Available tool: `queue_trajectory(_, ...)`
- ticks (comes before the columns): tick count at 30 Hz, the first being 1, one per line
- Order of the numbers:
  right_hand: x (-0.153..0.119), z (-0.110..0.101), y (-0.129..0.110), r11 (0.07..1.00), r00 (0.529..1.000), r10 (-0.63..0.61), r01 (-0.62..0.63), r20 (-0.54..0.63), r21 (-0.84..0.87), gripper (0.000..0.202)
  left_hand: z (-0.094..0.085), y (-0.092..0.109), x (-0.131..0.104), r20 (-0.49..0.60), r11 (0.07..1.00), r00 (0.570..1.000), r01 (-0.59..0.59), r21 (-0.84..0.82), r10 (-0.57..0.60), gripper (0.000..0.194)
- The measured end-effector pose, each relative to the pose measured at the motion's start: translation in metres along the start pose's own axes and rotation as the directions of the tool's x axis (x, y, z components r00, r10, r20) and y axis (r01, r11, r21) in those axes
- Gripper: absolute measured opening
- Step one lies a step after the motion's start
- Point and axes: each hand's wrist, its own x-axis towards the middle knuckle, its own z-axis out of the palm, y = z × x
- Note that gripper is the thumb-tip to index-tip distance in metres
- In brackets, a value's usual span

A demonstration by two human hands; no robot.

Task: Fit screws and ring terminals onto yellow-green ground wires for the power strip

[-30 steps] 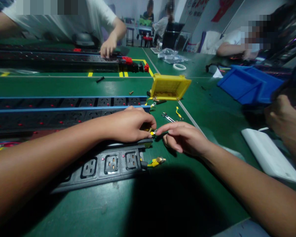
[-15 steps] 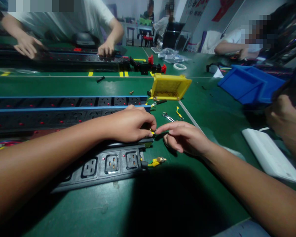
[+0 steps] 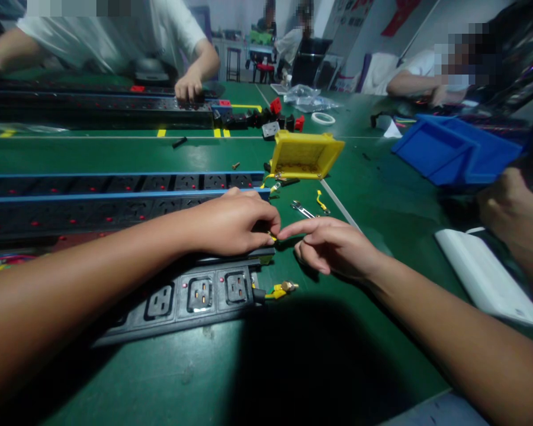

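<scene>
Currently, the left hand (image 3: 242, 222) pinches a yellow terminal (image 3: 273, 238).

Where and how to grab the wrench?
Likely best mid-shaft, pinching the wrench across its length from above, from the far side: it lies flat and slim on the table, its near end seemingly hidden behind the right hand.

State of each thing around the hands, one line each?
Left hand: pinching a small yellow terminal
Right hand: index extended, other fingers curled
Spanner: lying loose
Short yellow lead: lying loose
Front socket strip: face up, visible sockets unplugged
Yellow bin: uncovered
</scene>
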Motion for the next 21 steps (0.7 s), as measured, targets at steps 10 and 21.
queue_trajectory(10, -0.0022, 0.0000, -0.0017, 0.999, 0.997, -0.041, 0.039, 0.072, 0.032, 0.045, 0.0024, -0.0006, -0.0035, -0.102, 1.000, 0.995, -0.006, 0.013, 0.008, 0.013)
queue_trajectory(21, -0.0023, 0.0016, -0.0010, 0.999, 0.999, -0.042, 0.042, -0.003, -0.014, 0.033, 0.0003, -0.0008, -0.0034, -0.094, 0.997, 0.992, -0.077, 0.023, 0.079, 0.013)
